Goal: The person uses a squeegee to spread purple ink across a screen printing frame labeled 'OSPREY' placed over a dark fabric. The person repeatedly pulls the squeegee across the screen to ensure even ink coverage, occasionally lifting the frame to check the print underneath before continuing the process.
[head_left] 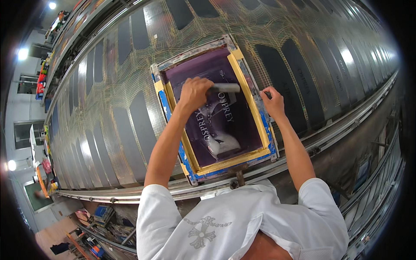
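A screen-printing frame [263,149] lies on the long table in front of me, its inner edges lined with yellow and blue tape. Dark purple mesh [184,80] fills it, with pale lettering and a whitish wet patch [225,143] toward the near end. My left hand [197,93] is above the mesh, closed around one end of a short, grey-white squeegee [226,88]. The squeegee lies crosswise and reaches toward the right rail. At the frame's right outer edge, my right hand [273,104] has its fingers curled and pinched together; whatever is between them is hidden.
Dark panels [299,82] with yellowish line patterns cover the long table [154,26] on both sides. A metal rail [130,186] runs along its near edge, with a bracket [237,180] below the frame. Racks with assorted items [104,216] stand at lower left.
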`<state>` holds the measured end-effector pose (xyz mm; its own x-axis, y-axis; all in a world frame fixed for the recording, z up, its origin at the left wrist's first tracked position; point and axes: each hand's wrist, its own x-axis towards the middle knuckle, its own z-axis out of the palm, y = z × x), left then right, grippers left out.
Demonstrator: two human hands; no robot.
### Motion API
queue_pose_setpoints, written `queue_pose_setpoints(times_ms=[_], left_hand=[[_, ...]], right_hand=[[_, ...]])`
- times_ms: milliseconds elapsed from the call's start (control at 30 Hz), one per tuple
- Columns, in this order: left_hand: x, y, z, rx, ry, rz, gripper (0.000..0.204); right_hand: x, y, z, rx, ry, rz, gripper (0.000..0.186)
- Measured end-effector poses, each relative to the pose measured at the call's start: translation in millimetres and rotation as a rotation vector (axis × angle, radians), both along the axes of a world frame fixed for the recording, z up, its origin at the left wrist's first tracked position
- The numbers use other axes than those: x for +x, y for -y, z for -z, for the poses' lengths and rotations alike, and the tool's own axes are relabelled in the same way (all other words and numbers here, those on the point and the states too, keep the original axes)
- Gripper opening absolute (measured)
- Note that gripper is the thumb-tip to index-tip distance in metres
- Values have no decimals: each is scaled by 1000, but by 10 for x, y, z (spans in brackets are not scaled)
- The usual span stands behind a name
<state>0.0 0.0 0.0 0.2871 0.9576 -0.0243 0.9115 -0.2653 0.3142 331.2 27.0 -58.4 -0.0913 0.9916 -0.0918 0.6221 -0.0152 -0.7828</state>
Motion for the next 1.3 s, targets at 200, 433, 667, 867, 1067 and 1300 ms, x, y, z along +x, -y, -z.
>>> queue_pose_setpoints(times_ms=[200, 433, 667, 867, 1067, 1300], left_hand=[[-63, 858, -272, 52, 37, 50, 33], [-288, 310, -206, 124, 29, -146, 26], [-560, 242, -31, 122, 135, -183, 27], [-581, 25, -128, 84, 135, -220, 17], [-450, 213, 4, 174, 195, -266, 14], [510, 1930, 32, 140, 180, -280, 43]], right_hand=[[-159, 10, 112, 77, -103, 2, 23], [-19, -83, 16, 27, 23, -58, 25], [-489, -350, -639, 360, 135, -424, 44], [-1531, -797, -798, 334, 364, -847, 39], [-1592, -831, -488, 279, 369, -928, 19], [-602, 798, -486, 399, 325, -1013, 22]])
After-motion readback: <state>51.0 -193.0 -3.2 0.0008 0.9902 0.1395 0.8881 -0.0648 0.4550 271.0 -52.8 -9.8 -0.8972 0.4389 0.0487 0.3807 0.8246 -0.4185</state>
